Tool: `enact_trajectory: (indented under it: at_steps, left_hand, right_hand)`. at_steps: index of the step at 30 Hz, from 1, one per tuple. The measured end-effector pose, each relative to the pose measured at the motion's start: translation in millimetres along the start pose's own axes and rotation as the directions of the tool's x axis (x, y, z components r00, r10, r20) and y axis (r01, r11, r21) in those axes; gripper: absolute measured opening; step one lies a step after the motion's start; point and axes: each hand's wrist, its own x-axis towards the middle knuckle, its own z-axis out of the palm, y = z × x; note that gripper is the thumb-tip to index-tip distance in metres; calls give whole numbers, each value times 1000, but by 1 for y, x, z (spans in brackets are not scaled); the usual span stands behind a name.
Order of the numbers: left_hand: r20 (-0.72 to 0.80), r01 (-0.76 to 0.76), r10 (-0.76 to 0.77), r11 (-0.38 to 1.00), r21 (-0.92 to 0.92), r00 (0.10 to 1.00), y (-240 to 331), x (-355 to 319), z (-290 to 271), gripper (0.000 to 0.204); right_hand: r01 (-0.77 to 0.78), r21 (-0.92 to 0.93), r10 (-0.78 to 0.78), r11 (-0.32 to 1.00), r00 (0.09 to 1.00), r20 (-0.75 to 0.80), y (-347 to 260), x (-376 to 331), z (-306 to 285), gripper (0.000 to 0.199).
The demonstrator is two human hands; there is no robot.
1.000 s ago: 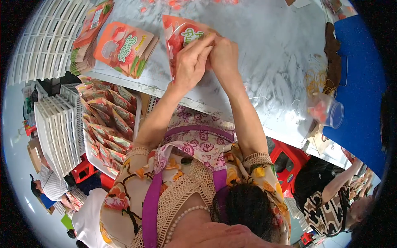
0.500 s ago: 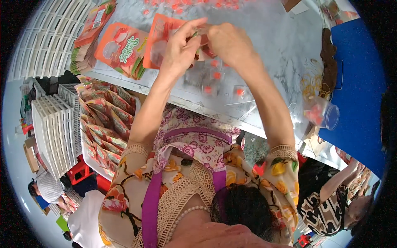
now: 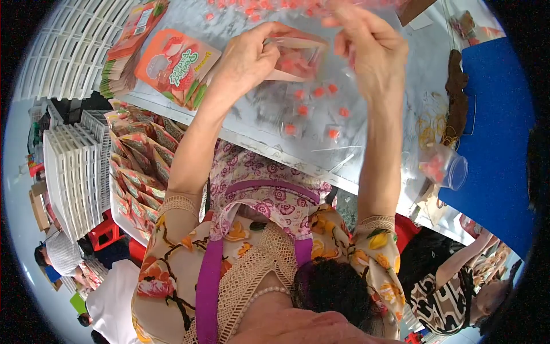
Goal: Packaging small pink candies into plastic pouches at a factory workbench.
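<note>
My left hand (image 3: 249, 56) is closed on the edge of an orange and red snack pouch (image 3: 275, 75), holding it above the table. The pouch is spread at its mouth, and red pieces show in or through it. To its right my right hand (image 3: 375, 54) is raised, thumb and forefinger apart, slightly blurred; its palm side is partly hidden. Several small clear packets with red centres (image 3: 302, 110) lie on the table below the pouch. More red packets (image 3: 263, 6) are spread along the far edge of the view.
A flat pouch (image 3: 175, 66) and a stack of pouches (image 3: 123, 69) lie at left. Filled pouches stand in a white crate (image 3: 123, 212) beside the table. A clear jar (image 3: 450, 169) lies at right near rubber bands (image 3: 429, 129). White crates (image 3: 69, 178) are stacked at far left.
My right hand has left the pouch and moved right and away. My left hand keeps the pouch, which is now turned and more widely spread, moved rightward.
</note>
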Motion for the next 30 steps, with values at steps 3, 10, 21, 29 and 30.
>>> enact_trajectory:
  at_steps: [3,10,21,29,30]
  left_hand:
    - [-20,-3,4,999,40,1000,11,1,0,32]
    - [-2,101,-101,993,-67,995,20,0,-1,31]
    - [2,66,-66,984,-165,998,7,0,-6,32]
    - [-1,-37,39,940,-338,999,-12,3,-12,30]
    - [9,-35,40,939,-341,999,-7,3,-13,30]
  right_hand:
    - [88,526,100,846,942,-320,2,-2,30,24]
    - [381,-194,-419,904,879,-226,15,-5,57,34]
    - [268,304,-185,914,944,-275,8,2,52,34]
    - [637,-621,-590,457,739,324,21,-18,25,36]
    - [629,-625,-585,461,746,319,24,-14,23,36]
